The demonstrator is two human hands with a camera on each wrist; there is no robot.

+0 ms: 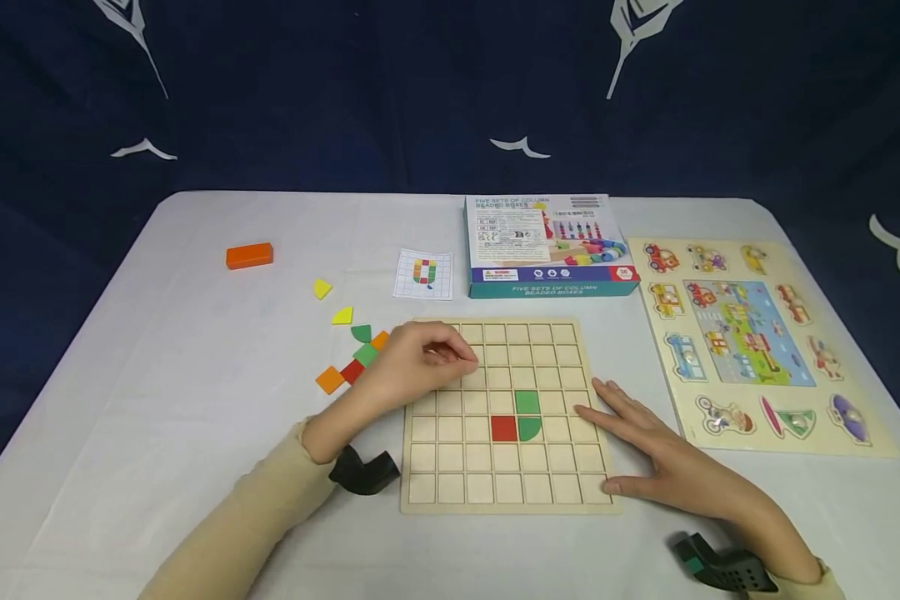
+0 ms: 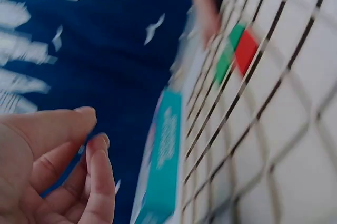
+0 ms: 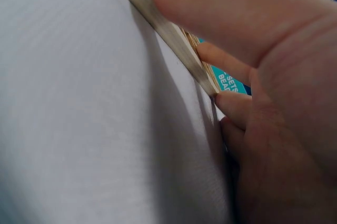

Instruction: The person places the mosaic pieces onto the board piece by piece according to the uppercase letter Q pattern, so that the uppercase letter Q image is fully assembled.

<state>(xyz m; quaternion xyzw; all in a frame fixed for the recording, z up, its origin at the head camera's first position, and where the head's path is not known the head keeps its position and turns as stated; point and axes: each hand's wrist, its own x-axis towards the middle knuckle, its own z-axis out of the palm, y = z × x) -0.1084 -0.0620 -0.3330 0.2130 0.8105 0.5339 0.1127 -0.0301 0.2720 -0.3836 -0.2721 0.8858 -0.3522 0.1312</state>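
Note:
Over the upper left of the wooden grid board (image 1: 465, 495), my left hand (image 1: 420, 360) hovers with fingers loosely bent. In the left wrist view the left thumb (image 2: 58, 126) stands a little apart from the fingertips, and nothing shows between them. On the board lie a red square (image 1: 504, 428), a green square (image 1: 527, 402) and a green rounded piece (image 1: 529, 429). My right hand (image 1: 663, 462) spreads along the board's right edge, its fingers touching the rim; the right wrist view shows the thumb (image 3: 210, 10) against that edge.
Loose yellow, green, orange and red pieces (image 1: 330, 380) lie left of the board. Behind it are a pattern card (image 1: 423, 275) and a beaded-box carton (image 1: 551, 250). A picture puzzle board (image 1: 765, 333) is at the right, an orange block (image 1: 249, 256) at the far left.

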